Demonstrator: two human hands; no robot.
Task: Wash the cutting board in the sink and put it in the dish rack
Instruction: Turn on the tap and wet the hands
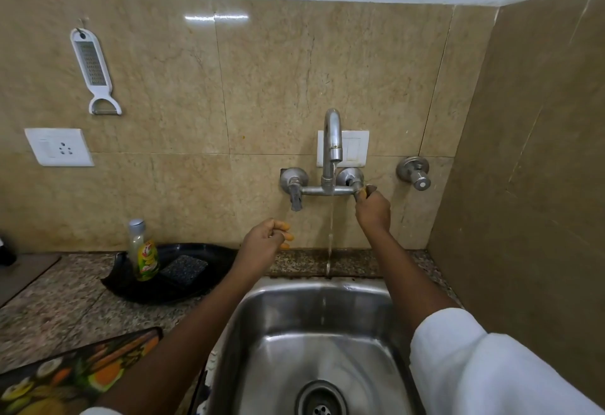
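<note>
Right hand (373, 206): fingers closed around the right tap handle (360, 192) of the wall-mounted faucet (332, 139). Grip is narrow and firm on the handle. A thin stream of water (330, 241) falls from the spout into the sink (281, 303).

Left hand (266, 239): held in the air over the back edge of the counter, left of the stream, fingers loosely curled, holding nothing. Fingertips look stained yellow-orange.

Cutting board (78, 372): lies flat on the granite counter (65, 300) at lower left, printed face up, near corner just beside the sink's left rim. Partly hidden by the left forearm. Neither hand touches it.

Progress, judged: early. Water is on; board is dry-side, not yet in the basin. Left to do: move board into sink, wet, soap, scrub, rinse, rack. Dish rack not in view; cannot say where it stands.

Surroundings: black tray (209, 283) behind the board holds a dish soap bottle (144, 255) upright and a dark scrub pad (185, 270) lying flat. On the wall: a white grater (93, 70) on a hook, a socket (59, 147), a switch plate (355, 149) behind the spout, a separate valve (414, 173) to the right.

Obstructions: basin is bare, drain (320, 403) open. The basin looks narrow for the board, so it may need tilting.
</note>
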